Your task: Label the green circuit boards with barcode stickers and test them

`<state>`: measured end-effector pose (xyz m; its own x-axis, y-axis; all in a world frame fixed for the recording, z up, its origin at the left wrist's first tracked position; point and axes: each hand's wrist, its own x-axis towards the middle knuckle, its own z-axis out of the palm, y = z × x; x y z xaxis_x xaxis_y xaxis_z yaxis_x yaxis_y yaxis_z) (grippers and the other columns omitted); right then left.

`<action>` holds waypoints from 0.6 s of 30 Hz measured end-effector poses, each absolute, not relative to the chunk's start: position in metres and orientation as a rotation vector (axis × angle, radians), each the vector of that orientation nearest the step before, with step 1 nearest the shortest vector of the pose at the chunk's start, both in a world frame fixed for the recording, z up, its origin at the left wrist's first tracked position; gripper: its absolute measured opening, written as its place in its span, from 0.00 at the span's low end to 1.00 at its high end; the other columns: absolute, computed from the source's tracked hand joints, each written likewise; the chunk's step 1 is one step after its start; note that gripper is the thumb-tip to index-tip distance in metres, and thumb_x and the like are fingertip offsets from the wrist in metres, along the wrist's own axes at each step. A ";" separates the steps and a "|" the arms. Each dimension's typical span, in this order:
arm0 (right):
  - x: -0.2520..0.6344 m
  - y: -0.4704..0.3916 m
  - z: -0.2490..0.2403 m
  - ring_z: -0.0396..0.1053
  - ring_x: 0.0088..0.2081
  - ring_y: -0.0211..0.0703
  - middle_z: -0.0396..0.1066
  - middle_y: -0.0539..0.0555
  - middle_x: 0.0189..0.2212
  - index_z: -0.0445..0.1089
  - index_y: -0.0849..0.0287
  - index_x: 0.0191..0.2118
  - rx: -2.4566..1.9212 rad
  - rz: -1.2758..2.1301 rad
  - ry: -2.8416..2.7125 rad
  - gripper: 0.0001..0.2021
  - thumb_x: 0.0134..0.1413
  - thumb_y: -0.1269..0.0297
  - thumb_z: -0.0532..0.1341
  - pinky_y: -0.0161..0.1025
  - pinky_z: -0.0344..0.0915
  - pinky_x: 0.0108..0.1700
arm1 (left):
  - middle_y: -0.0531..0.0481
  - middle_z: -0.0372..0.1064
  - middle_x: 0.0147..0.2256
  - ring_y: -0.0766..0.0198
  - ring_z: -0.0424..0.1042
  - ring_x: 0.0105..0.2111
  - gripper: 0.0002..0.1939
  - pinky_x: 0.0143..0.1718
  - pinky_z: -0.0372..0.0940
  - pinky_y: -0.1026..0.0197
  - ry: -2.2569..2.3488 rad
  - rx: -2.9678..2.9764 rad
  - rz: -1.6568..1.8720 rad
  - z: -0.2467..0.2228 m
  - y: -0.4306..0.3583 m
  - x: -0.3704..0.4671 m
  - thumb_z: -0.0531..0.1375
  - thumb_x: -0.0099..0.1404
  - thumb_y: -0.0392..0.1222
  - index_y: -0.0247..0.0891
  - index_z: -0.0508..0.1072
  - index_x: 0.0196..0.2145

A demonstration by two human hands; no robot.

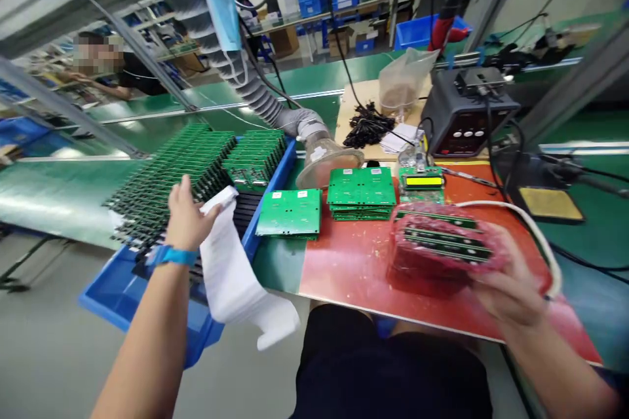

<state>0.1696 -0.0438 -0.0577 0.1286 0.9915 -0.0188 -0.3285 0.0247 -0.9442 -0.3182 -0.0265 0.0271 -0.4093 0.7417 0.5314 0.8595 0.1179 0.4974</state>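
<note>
A long white paper strip (pixel 236 275) hangs from my left hand (pixel 189 219), pinched between thumb and palm, over the blue bin (pixel 108 301). Rows of upright green circuit boards (pixel 171 170) fill much of that bin, just beyond my fingers. My right hand (pixel 511 281) grips the right end of a pink bubble-wrap bundle (pixel 427 262) above the red mat; dark green board edges show at its open side. Two stacks of green boards, one smaller (pixel 289 213) and one taller (pixel 361 190), lie between the bin and the bundle.
A fume hose with a funnel (pixel 329 160) comes down behind the stacks. Behind the red mat (pixel 344 262) are a small board with a yellow display (pixel 423 181), black cables (pixel 368 126) and a soldering station (pixel 466 114). A white cable curves at right. Another person (pixel 132 75) sits far left.
</note>
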 end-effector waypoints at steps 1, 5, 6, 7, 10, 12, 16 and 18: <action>0.168 -0.042 -0.061 0.70 0.38 0.51 0.72 0.55 0.40 0.70 0.46 0.42 -1.008 1.278 -0.851 0.28 0.25 0.66 0.71 0.47 0.66 0.38 | 0.29 0.51 0.61 0.33 0.55 0.58 0.46 0.55 0.52 0.32 -2.259 -1.607 -1.108 0.030 -0.035 -0.308 0.71 0.42 0.50 0.28 0.62 0.56; 0.165 -0.036 -0.070 0.71 0.42 0.57 0.74 0.53 0.40 0.69 0.48 0.44 -0.994 1.319 -0.835 0.27 0.29 0.64 0.66 0.54 0.66 0.44 | 0.38 0.55 0.61 0.42 0.50 0.62 0.32 0.61 0.45 0.38 -2.133 -1.977 -0.901 0.039 -0.080 -0.228 0.65 0.53 0.48 0.38 0.66 0.55; 0.165 -0.036 -0.070 0.71 0.43 0.58 0.75 0.54 0.39 0.70 0.48 0.43 -0.988 1.348 -0.806 0.25 0.31 0.63 0.64 0.56 0.66 0.46 | 0.40 0.57 0.60 0.44 0.53 0.61 0.30 0.61 0.46 0.40 -2.126 -2.162 -0.922 0.038 -0.090 -0.201 0.64 0.55 0.48 0.42 0.67 0.54; 0.165 -0.036 -0.070 0.72 0.44 0.59 0.76 0.54 0.38 0.71 0.49 0.41 -0.984 1.379 -0.771 0.22 0.32 0.62 0.63 0.57 0.65 0.47 | 0.42 0.57 0.60 0.45 0.54 0.61 0.28 0.61 0.48 0.41 -2.164 -2.340 -0.975 0.034 -0.097 -0.173 0.64 0.57 0.47 0.44 0.67 0.55; 0.158 -0.038 -0.072 0.74 0.40 0.59 0.78 0.53 0.30 0.74 0.50 0.32 -1.001 1.445 -0.681 0.11 0.38 0.57 0.60 0.59 0.66 0.47 | 0.42 0.58 0.60 0.49 0.59 0.59 0.30 0.59 0.55 0.45 -2.314 -2.823 -1.309 0.012 -0.098 -0.099 0.61 0.60 0.45 0.45 0.60 0.60; 0.148 -0.043 -0.076 0.74 0.42 0.59 0.78 0.53 0.31 0.74 0.51 0.32 -1.072 1.470 -0.705 0.12 0.45 0.53 0.57 0.59 0.66 0.49 | 0.40 0.60 0.59 0.52 0.64 0.56 0.29 0.55 0.61 0.49 -2.349 -2.944 -1.796 -0.008 -0.090 -0.066 0.58 0.63 0.45 0.41 0.58 0.60; 0.128 -0.055 -0.092 0.57 0.61 0.50 0.67 0.50 0.55 0.67 0.49 0.51 -1.248 1.358 -0.859 0.20 0.56 0.49 0.53 0.53 0.54 0.61 | 0.42 0.69 0.50 0.54 0.69 0.49 0.19 0.51 0.63 0.54 -2.511 -2.781 -2.040 -0.027 -0.081 -0.037 0.56 0.65 0.46 0.38 0.66 0.52; 0.125 -0.058 -0.098 0.48 0.64 0.45 0.55 0.48 0.63 0.59 0.46 0.58 -1.290 1.226 -0.970 0.24 0.58 0.46 0.51 0.50 0.45 0.65 | 0.42 0.70 0.49 0.52 0.71 0.47 0.25 0.48 0.64 0.54 -2.610 -2.736 -1.786 -0.025 -0.081 -0.032 0.58 0.63 0.49 0.39 0.63 0.55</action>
